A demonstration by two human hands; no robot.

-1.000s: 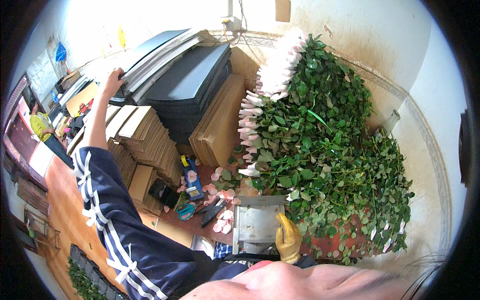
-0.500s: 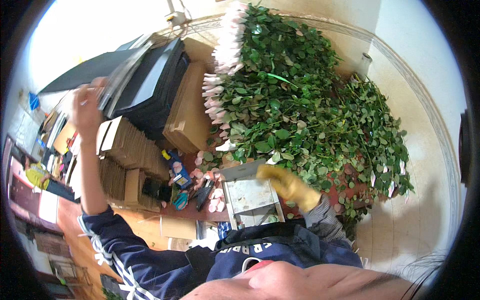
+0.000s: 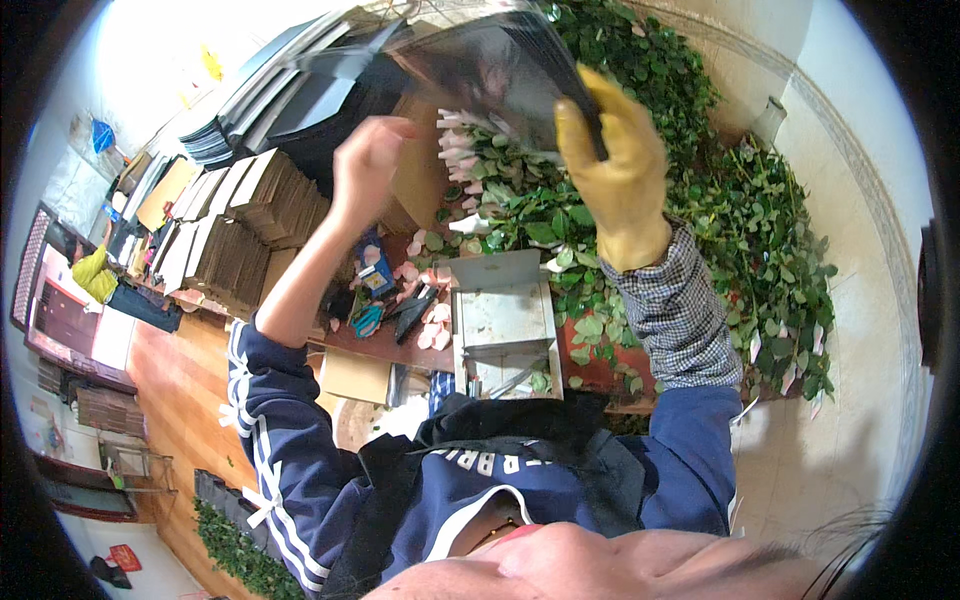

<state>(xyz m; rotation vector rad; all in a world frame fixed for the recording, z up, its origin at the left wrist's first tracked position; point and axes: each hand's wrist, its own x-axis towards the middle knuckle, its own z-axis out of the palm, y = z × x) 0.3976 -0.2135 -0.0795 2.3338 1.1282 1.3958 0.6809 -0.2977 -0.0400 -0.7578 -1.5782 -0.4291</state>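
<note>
My right hand (image 3: 612,165), in a yellow glove, is raised over the flowers and closed on the edge of a dark, glossy sheet (image 3: 490,65), which is blurred and tilted. My left hand (image 3: 372,160), bare and blurred, is curled just below the sheet's left part; what its fingers hold, if anything, I cannot make out. Behind both lie long-stemmed pink roses (image 3: 462,150) with dense green leaves (image 3: 760,230). A metal tray (image 3: 500,315) sits at the table's near edge, with loose pink petals (image 3: 435,325), teal scissors (image 3: 368,320) and a blue tool (image 3: 375,265) at its left.
Cardboard stacks (image 3: 235,240) and dark sheet stacks (image 3: 320,115) fill the left of the red table (image 3: 590,370). A person in yellow (image 3: 95,275) stands at the far left on the wooden floor (image 3: 165,390). More leafy stems (image 3: 235,540) lie at lower left; a wall (image 3: 850,180) bounds the right.
My left hand has come from the sheet stack rightward toward the middle. My gloved right hand has risen from the metal tray and now grips a dark sheet that hangs over the flowers.
</note>
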